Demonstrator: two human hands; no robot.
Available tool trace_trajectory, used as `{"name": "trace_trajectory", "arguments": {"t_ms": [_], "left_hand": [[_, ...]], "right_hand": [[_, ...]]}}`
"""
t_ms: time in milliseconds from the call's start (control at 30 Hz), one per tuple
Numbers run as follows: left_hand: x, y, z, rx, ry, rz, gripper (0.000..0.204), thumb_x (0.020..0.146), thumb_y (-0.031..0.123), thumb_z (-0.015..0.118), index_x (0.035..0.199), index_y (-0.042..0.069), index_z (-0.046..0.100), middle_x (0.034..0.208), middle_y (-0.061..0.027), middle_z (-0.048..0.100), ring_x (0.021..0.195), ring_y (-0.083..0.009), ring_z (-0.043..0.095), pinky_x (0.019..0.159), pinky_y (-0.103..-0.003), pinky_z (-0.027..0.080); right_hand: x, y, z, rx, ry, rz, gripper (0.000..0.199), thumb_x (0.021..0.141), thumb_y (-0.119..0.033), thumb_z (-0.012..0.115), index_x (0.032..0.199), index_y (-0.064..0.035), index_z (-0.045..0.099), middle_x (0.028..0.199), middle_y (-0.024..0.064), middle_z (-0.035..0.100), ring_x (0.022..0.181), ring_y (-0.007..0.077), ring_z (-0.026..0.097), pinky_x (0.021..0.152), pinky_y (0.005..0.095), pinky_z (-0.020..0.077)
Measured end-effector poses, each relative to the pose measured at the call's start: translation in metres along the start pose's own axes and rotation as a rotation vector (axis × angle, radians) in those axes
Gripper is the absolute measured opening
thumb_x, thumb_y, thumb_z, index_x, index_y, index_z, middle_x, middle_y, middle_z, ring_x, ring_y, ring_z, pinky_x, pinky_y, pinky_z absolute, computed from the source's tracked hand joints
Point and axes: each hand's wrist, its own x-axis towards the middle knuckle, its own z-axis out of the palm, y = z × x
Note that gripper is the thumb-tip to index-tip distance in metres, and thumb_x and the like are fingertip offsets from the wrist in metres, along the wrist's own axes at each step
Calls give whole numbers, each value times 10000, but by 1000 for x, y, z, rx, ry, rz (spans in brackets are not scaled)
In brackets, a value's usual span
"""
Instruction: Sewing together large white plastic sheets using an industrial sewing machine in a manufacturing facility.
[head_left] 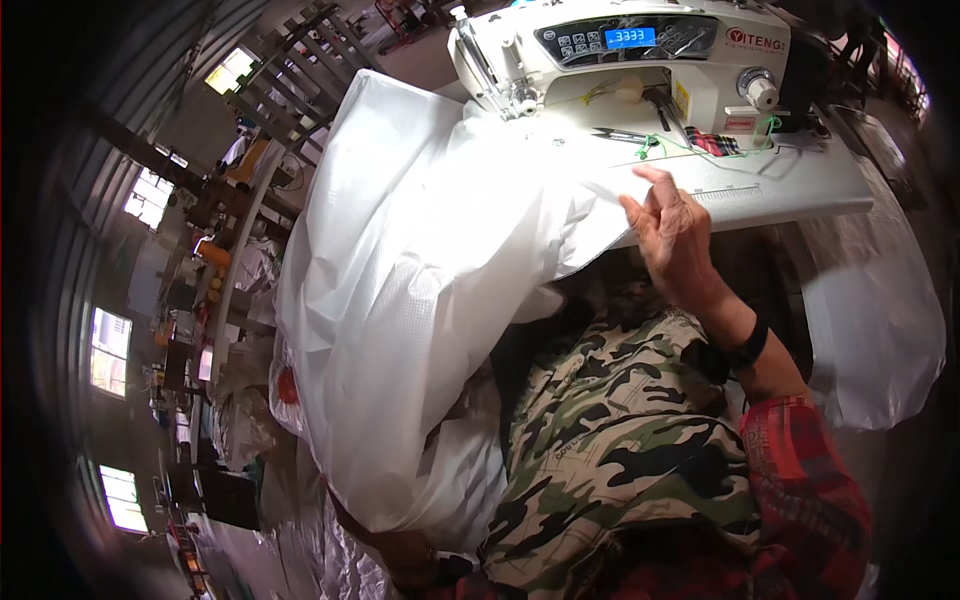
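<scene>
A large white woven plastic sheet (370, 290) drapes over the left of the sewing table and hangs down beside my lap in loose folds. My right hand (675, 240) is closed at the front edge of the table, its thumb and fingers pinching the sheet's right edge. Just beyond stands a white sewing machine (690, 45), its lamp brightly lighting the sheet under the needle area. My left forearm (405, 555) reaches to the lower left, and the sheet's folds cover the fingers of that hand.
On the machine bed lie dark tweezers (620, 134), a plaid cloth scrap (712, 143) and green thread (648, 148). Translucent white plastic (870, 330) hangs off the table's right side. Cluttered shelving (240, 260) stands to the left.
</scene>
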Motion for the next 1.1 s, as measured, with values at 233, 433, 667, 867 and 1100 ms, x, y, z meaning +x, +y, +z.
{"name": "trace_trajectory", "arguments": {"t_ms": [233, 433, 667, 867, 1100], "left_hand": [[9, 9, -4, 90, -16, 79, 529, 1016, 308, 570, 1378, -67, 477, 1235, -197, 619, 1095, -314, 631, 954, -429, 518], [-4, -7, -4, -57, -11, -98, 848, 981, 609, 482, 1486, -59, 346, 1407, -238, 494, 1258, -363, 540, 1031, -487, 470], [0, -13, -9, 47, -45, -138, 916, 962, 705, 409, 1491, -40, 347, 1452, -241, 449, 1301, -380, 499, 1060, -486, 447], [64, -65, -12, -136, -108, -135, 740, 1005, 573, 454, 1370, -67, 511, 1358, -233, 559, 1265, -322, 534, 1042, -429, 436], [112, -243, 11, -773, -299, -620, 432, 1012, 293, 536, 1333, 3, 544, 1286, -123, 598, 1166, -203, 575, 1006, -376, 457]], "right_hand": [[-49, -55, 76, 871, -760, 739, 244, 942, -179, 608, 1063, 30, 640, 841, 44, 651, 776, 123, 615, 730, 273, 516], [-79, -53, 139, 1276, -911, 895, 395, 858, -128, 586, 1250, -82, 595, 1051, 67, 627, 952, 152, 600, 804, 331, 519], [-93, -49, 187, 1335, -1136, 733, 416, 872, -217, 656, 1268, -89, 637, 1150, 39, 671, 1030, 186, 619, 899, 323, 501], [-91, -53, 149, 1209, -1597, 498, 417, 878, -240, 737, 1233, -32, 665, 1151, 71, 696, 1090, 189, 617, 947, 328, 492], [-75, -66, 67, 1441, -1665, 374, 426, 939, -257, 685, 1229, 52, 637, 1181, 118, 676, 1109, 189, 596, 1008, 323, 453]]}}
